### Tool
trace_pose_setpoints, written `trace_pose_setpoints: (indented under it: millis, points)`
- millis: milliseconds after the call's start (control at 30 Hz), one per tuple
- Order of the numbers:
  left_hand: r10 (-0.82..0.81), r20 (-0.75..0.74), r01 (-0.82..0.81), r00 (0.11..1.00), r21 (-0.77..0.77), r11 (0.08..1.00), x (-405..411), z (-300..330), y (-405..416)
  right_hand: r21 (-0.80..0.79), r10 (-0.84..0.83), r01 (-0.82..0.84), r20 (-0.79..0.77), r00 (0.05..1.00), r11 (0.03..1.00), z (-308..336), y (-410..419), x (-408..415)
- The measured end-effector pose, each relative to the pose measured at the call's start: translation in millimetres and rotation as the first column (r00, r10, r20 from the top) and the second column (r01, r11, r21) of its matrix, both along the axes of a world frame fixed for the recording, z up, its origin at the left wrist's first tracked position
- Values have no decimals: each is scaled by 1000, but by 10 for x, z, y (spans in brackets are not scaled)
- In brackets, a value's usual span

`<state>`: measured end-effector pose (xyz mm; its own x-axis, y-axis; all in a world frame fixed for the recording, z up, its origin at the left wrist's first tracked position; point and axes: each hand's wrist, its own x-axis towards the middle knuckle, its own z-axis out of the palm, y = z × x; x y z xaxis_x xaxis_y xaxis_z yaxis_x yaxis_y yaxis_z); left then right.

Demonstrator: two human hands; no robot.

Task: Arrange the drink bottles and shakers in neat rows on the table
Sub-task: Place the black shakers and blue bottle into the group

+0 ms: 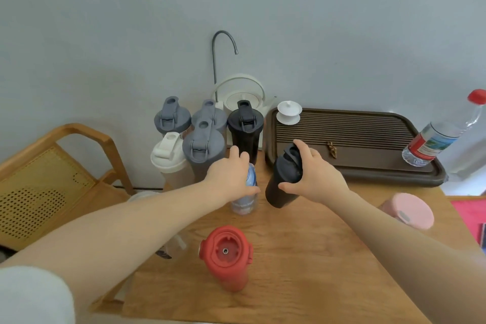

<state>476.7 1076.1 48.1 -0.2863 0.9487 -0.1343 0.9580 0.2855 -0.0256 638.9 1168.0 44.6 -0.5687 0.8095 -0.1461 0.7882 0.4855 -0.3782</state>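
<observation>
1. Surface: a wooden table stands against a plain pale grey-blue wall. A wooden chair with a cane seat stands at the table's left edge.
2. Left hand: the fingers are closed around the top of a clear water bottle, which stands on the table.
3. Right hand: the fingers are wrapped around a black shaker, held tilted; whether its base touches the table cannot be told.
4. Beyond the left fingers: three grey shakers, one white shaker and a second black one, grouped near the wall before a white kettle.
5. Beyond the right fingers: a dark tea tray carrying a white lidded cup and a red-capped bottle.
6. Nearer than both hands: a red bottle; a pink bottle right of the right arm.
</observation>
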Motion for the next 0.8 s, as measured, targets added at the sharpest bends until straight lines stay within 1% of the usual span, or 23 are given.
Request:
trace_pose_setpoints:
  millis: [133,167,200,233,267,333,400,433,500,567,633,667,733,800]
  points:
    - [14,32,-14,999,-15,1000,-21,-48,42,4,17,-17,30,999,1000,-95,-21,-136]
    - [-8,45,9,999,-26,1000,-37,-22,41,14,23,-24,38,999,1000,-110,-15,-162]
    - [-58,27,59,998,-36,998,-63,11,33,26,24,-25,42,999,999,-119,-7,-182]
    - [-141,-38,140,989,-35,990,-96,52,24,39,17,-19,42,999,999,-127,6,-195]
    - [-252,-130,250,959,-28,968,-143,84,21,51,3,-5,42,999,999,-132,20,-201]
    - [-475,-264,482,839,-44,875,-250,140,28,68,-34,30,48,998,997,-147,35,-208]
    - [-606,-307,601,734,-125,790,-327,155,44,64,-29,24,85,996,998,-182,15,-225]
    - [-633,-312,618,708,-161,770,-337,141,53,58,-9,3,111,994,998,-210,-7,-239]
    - [-642,-314,613,700,-197,765,-318,86,77,42,32,-39,142,989,998,-274,-55,-261]
    - [-621,-308,592,721,-192,783,-289,47,110,41,73,-81,153,985,996,-286,-53,-254]
    - [-599,-311,571,738,-184,800,-274,44,155,59,191,-208,212,958,976,-239,2,-202]
    - [-589,-319,560,743,-186,807,-268,49,182,73,277,-305,264,924,949,-200,41,-167]
    - [-560,-340,527,755,-192,828,-240,68,236,78,425,-485,376,824,871,-117,127,-112]
    - [-531,-361,494,767,-195,847,-207,61,279,58,498,-572,428,755,818,-76,201,-105]
